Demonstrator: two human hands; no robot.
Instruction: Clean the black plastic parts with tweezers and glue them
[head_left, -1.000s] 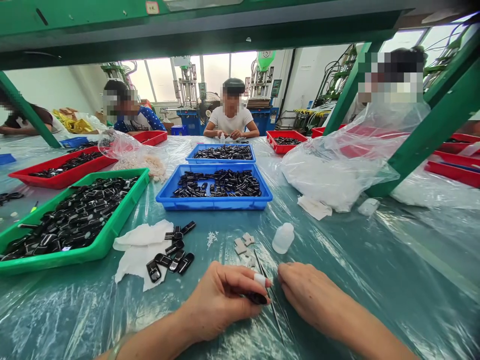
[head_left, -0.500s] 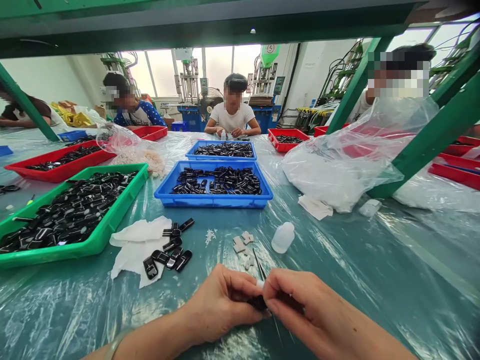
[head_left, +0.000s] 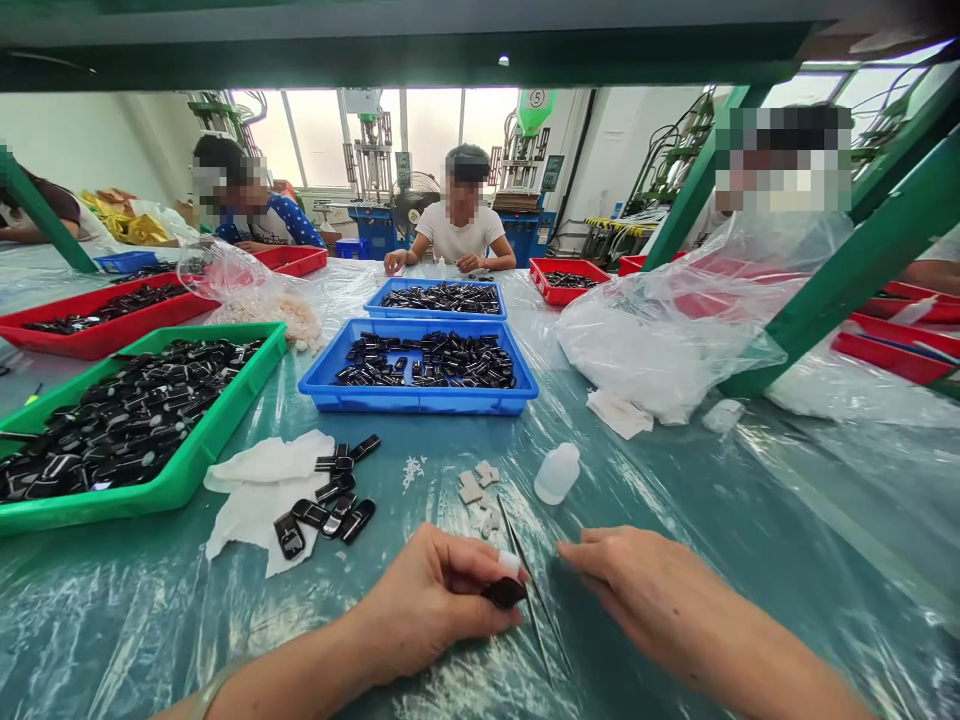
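Note:
My left hand [head_left: 431, 595] is closed around a small glossy black plastic piece [head_left: 504, 592], pinched between thumb and fingers. At its index fingertip shows a white piece or cover [head_left: 508, 563]; I cannot tell which. Right beside these fingers, a pair of metal tweezers [head_left: 531, 585] lies on the table. My right hand [head_left: 637, 590] is to the right of the tweezers, fingers stretched out to the left, with nothing seen in them. Ahead of both hands are pale small pads [head_left: 471, 487] and a translucent white bottle [head_left: 557, 474].
Several black pieces [head_left: 341, 517] lie by a white cloth [head_left: 262, 470]. A green tray [head_left: 277, 350] and blue trays [head_left: 420, 398] hold more. White crumbs [head_left: 413, 472] dot the plastic-covered table. A clear bag [head_left: 667, 350] stands near a green post [head_left: 840, 280]. Co-workers sit opposite.
My right hand has drawn away to the right from my left hand, its fingers straightening. The black piece stays in my left hand. The view has shifted slightly.

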